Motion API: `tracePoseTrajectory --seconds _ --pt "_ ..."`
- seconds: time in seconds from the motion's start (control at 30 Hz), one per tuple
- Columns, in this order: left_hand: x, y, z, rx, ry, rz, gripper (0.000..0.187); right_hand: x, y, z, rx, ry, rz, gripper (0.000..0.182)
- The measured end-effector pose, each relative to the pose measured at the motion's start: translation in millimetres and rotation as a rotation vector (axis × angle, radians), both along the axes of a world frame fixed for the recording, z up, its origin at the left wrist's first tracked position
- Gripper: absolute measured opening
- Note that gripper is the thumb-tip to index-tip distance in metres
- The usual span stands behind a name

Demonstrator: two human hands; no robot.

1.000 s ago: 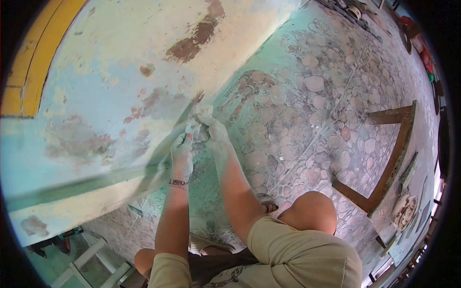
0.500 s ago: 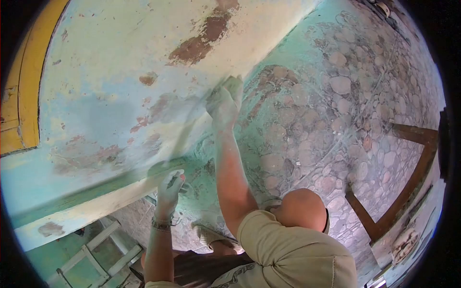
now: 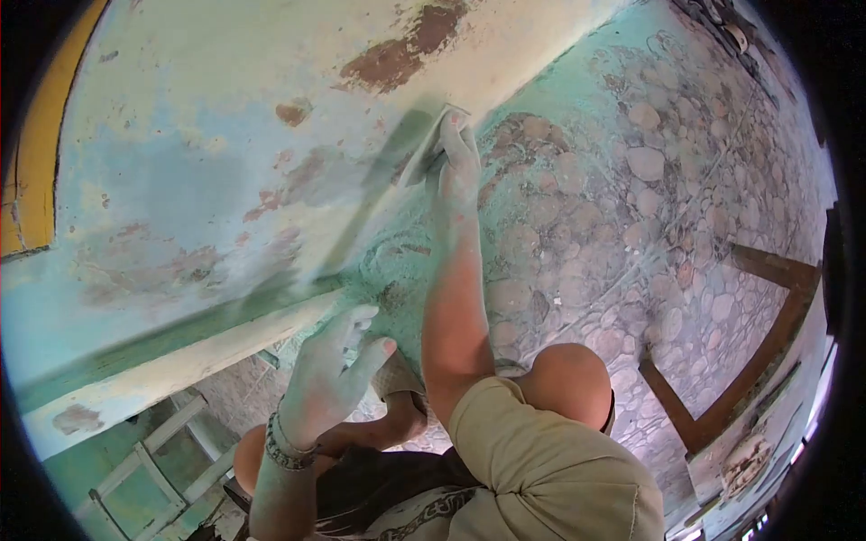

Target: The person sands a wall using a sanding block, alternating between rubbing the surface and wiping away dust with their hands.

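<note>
My right hand point(image 3: 461, 162), dusted pale, presses a folded sheet of sandpaper point(image 3: 420, 162) against the peeling painted wall point(image 3: 203, 162), close to where it meets the floor. The sheet's edge sticks out beyond my fingers and a shadow falls beside it. Lower down, my left hand point(image 3: 329, 374) hangs in the air with thumb and fingers apart, holding nothing. It is also coated in dust, and a dark bracelet point(image 3: 290, 451) circles the wrist. Brown bare patches point(image 3: 406, 54) show where paint is gone from the wall.
Green dust point(image 3: 397, 257) covers the stone-patterned floor point(image 3: 622, 225) along the wall. A wooden frame point(image 3: 758, 361) lies at the right. A pale ladder-like frame point(image 3: 153, 460) stands at the lower left, under a wall ledge point(image 3: 180, 365). A yellow door or window frame point(image 3: 41, 144) borders the far left.
My right hand has moved up and to the right with the sandpaper. My left hand has come closer to the camera, and its curled fingers have spread. The view has shifted slightly.
</note>
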State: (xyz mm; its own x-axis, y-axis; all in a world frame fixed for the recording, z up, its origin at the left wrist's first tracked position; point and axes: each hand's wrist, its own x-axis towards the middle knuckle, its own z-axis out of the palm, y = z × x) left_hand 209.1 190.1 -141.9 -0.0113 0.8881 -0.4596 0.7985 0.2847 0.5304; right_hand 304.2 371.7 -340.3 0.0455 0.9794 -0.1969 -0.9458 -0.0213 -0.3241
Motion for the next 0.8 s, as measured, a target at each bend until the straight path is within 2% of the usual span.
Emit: tracePoseTrajectory --seconds 0.13,0.23,0.33,0.43,0.53,0.6,0.63,0.73,0.77,0.8 --pt "-0.4 17.8 -21.6 0.013 -0.097 0.051 0.044 -1.1 3.3 9.9 -0.014 -0.076 0.01 0.015" --pt "8.7 32.2 -22.4 0.168 -0.051 -0.075 0.045 12.8 1.8 9.8 0.041 -0.28 0.036 0.015" --pt "21.0 38.9 -25.3 0.341 -0.112 -0.179 0.043 30.9 4.3 6.5 0.13 -0.509 -0.027 0.016" --pt "29.8 51.8 -17.1 0.388 -0.259 -0.197 0.039 45.1 1.4 33.4 0.097 -0.731 0.024 0.017" --pt "24.9 76.0 -16.8 0.211 -0.475 -0.077 0.035 40.0 -3.5 51.0 0.079 -0.746 -0.084 0.018" --pt "20.9 83.6 -24.9 0.255 -0.549 0.067 0.031 33.2 0.1 47.0 0.044 -0.749 -0.106 0.02" --pt "19.7 84.5 -28.9 0.276 -0.583 0.156 0.029 29.3 2.2 39.1 0.03 -0.751 -0.101 0.021" --pt "14.3 77.5 -17.1 0.278 -0.725 0.212 0.025 21.1 17.9 -9.6 0.199 -0.542 -0.075 0.024" --pt "12.3 75.7 -15.5 0.26 -0.752 0.221 0.026 9.4 12.9 6.2 0.037 -0.585 -0.139 0.025" --pt "8.7 69.2 -14.7 0.229 -0.773 0.242 0.027 2.5 9.8 11.1 0.009 -0.575 -0.178 0.026"
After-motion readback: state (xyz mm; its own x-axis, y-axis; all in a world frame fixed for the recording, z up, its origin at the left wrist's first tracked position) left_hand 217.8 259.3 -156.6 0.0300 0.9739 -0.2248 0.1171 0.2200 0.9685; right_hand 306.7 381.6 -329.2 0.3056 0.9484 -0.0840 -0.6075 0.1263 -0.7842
